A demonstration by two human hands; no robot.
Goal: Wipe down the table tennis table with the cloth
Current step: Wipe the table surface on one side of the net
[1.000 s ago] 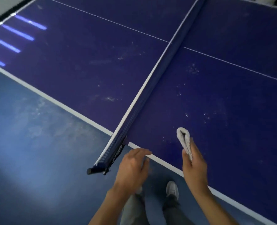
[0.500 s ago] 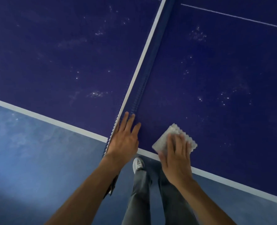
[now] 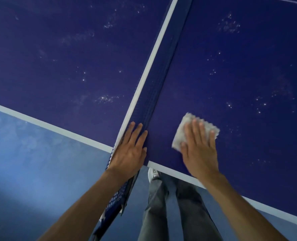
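The dark blue table tennis table [image 3: 239, 70] fills the upper view, speckled with pale dust on both halves. A small white folded cloth [image 3: 182, 131] lies flat on the right half, close to the white side line. My right hand [image 3: 200, 150] presses on it with straight, spread fingers and covers most of it. My left hand [image 3: 130, 152] rests flat with straight fingers on the top band of the net [image 3: 154, 87], at the table's near edge.
The net's end bracket [image 3: 114, 206] sticks out past the table edge under my left forearm. Below lies a blue floor [image 3: 31, 162]. My legs in grey trousers and one white shoe [image 3: 153, 173] stand against the edge.
My right hand went from holding the cloth upright to pressing it flat, then slid it farther onto the table. My left hand moved from the table edge onto the net top.
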